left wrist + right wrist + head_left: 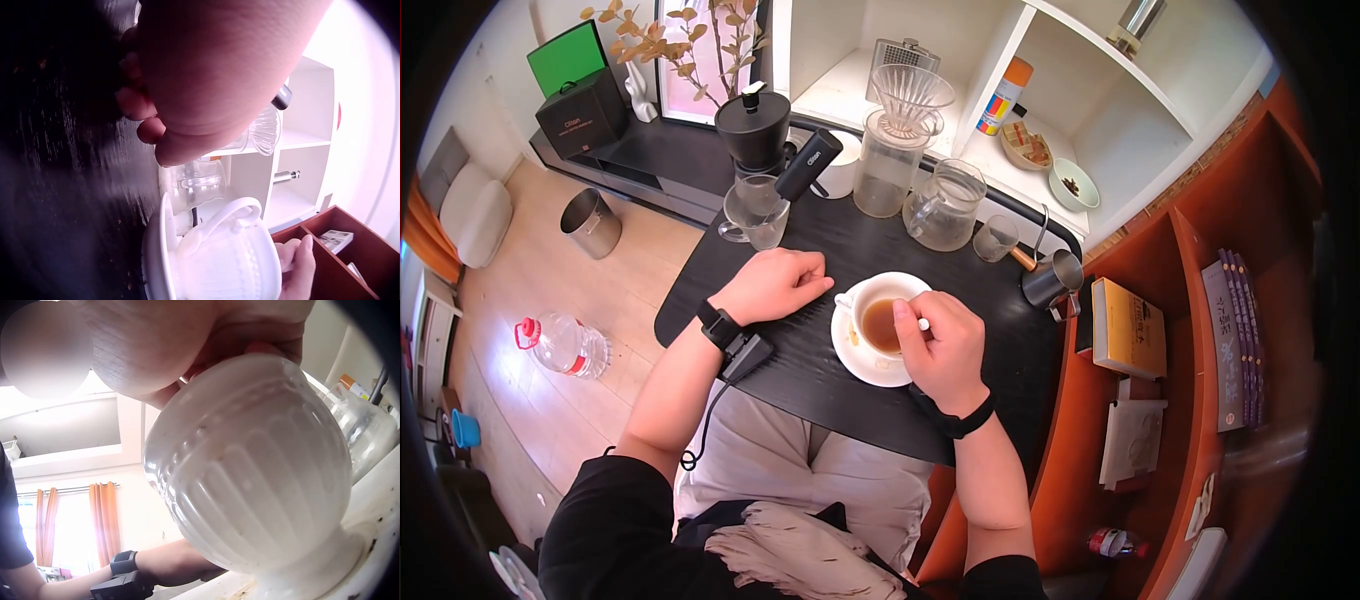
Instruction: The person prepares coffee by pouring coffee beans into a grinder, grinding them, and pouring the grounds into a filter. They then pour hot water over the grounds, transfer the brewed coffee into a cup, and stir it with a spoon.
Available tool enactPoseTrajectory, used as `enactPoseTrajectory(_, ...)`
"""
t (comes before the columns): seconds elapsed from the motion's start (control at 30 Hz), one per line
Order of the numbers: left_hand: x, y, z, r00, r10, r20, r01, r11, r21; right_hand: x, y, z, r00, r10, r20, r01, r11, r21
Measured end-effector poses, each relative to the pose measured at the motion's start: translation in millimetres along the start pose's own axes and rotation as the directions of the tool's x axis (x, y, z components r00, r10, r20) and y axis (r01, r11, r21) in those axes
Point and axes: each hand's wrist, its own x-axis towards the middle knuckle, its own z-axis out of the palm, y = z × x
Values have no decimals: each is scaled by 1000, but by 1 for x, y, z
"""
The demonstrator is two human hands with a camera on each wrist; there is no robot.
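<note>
A white cup (878, 318) of brown liquid stands on a white saucer (862, 372) on the black table. Brown drips mark the saucer. Over the cup's right rim, my right hand (948, 345) pinches a slim white handle (923, 324) between thumb and fingers; its lower end is hidden. The cup's fluted side (256, 481) fills much of the right wrist view, directly below that hand. My left hand (772, 285) rests on the table left of the cup, fingers loosely curled and holding nothing. The cup handle (234, 215) points toward it.
Along the table's back stand a black grinder (753, 130), a glass mug (758, 212), a glass server (945, 205), a ribbed glass dripper (912, 95) and a metal pitcher (1052, 280). A red-brown bookshelf (1190, 350) borders the right side. A cable (705, 425) hangs from my left wrist.
</note>
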Motion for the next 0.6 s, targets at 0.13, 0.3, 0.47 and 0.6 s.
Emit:
enactPoseTrajectory(0.13, 0, 0, 0, 1000, 9, -1, -9, 1000, 6, 0, 2, 0, 1000, -6, -18, 6, 1000, 1)
enactPoseTrajectory(0.3, 0, 0, 0, 1000, 1, -1, -1, 1000, -7, 0, 3, 0, 1000, -11, -23, 11, 1000, -1)
enactPoseTrajectory(0.47, 1, 0, 0, 1000, 0, 1, 0, 1000, -8, 0, 5, 1, 999, -17, -30, 17, 1000, 20)
enactPoseTrajectory(0.6, 0, 1, -1, 1000, -8, 4, 8, 1000, -5, 0, 4, 0, 1000, -8, -21, 8, 1000, 6)
